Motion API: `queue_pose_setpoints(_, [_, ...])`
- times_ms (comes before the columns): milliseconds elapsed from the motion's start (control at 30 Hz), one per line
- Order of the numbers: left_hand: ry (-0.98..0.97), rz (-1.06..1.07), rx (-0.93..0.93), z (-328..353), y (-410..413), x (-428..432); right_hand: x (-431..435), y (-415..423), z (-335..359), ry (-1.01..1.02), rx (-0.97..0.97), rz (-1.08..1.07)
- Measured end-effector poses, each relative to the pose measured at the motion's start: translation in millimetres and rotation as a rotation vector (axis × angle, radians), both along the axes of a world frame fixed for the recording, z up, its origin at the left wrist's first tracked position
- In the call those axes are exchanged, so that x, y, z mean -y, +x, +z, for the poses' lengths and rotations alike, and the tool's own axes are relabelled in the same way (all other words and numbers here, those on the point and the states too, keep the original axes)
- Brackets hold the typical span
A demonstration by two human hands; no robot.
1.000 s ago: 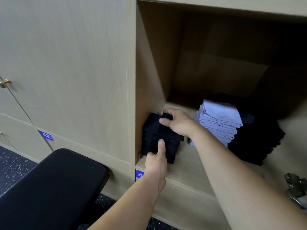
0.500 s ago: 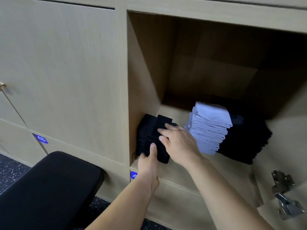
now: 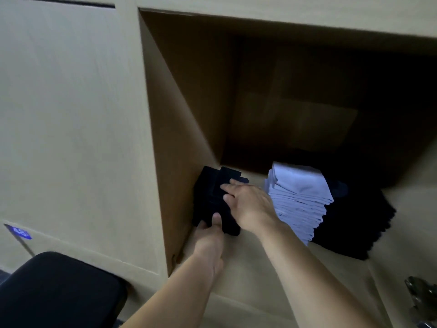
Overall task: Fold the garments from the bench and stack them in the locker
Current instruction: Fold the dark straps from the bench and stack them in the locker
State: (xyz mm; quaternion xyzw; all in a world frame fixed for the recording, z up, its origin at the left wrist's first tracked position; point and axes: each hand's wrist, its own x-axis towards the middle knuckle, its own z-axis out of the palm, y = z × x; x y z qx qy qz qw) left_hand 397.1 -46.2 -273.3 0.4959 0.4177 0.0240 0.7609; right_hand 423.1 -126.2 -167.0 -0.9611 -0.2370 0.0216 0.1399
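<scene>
Risk first: the small black stack (image 3: 212, 197) sits in the front-left corner of the locker (image 3: 260, 268) floor, tight vs. the left wall and near the front edge. Its top pcs look offset, corners poking out toward the back. If pushed unevenly, the top layers could likely slide off or the folds open up. A pull toward the front edge could tip the lot out.

The right hand (image 3: 248, 204) lies on top of the stack w/ fingers flat, nothing grasped. Its forearm passes just beside the pale blue stack (image 3: 300, 197), which leans a bit. A bump from the wrist could probably topple it.

The left hand (image 3: 209, 235) presses its thumb on the stack's front face. Its other fingers are tucked out of sight, so grasping or not can't be told.

Counts:
- 3 garment stacks: 2 black (incl. the larger black pile (image 3: 354, 221) at the right) and 1 pale blue.
- 2 hands.
- 1 open locker.
- 1 black padded table (image 3: 59, 292) at lower left.
- 1 blue no. tag (image 3: 18, 232).
- 1 metal hinge (image 3: 421, 294).
- Layers per stack: too dark to count.
</scene>
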Motion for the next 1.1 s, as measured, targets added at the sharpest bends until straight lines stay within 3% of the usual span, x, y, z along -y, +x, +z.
queue_pose_setpoints(767, [0.019,-0.068,0.064,7.0,13.6,1.3,-2.1,25.7,-0.3,-0.030,0.013,0.021])
queue_pose_setpoints(933, [0.087,-0.143,0.043,17.7,4.8,-3.4,-3.2,24.3,4.1,-0.074,0.016,0.018])
queue_pose_setpoints(1100, [0.284,-0.275,0.052,59.7,-24.3,-1.0,-2.1,6.8,25.8,-0.020,0.054,-0.028])
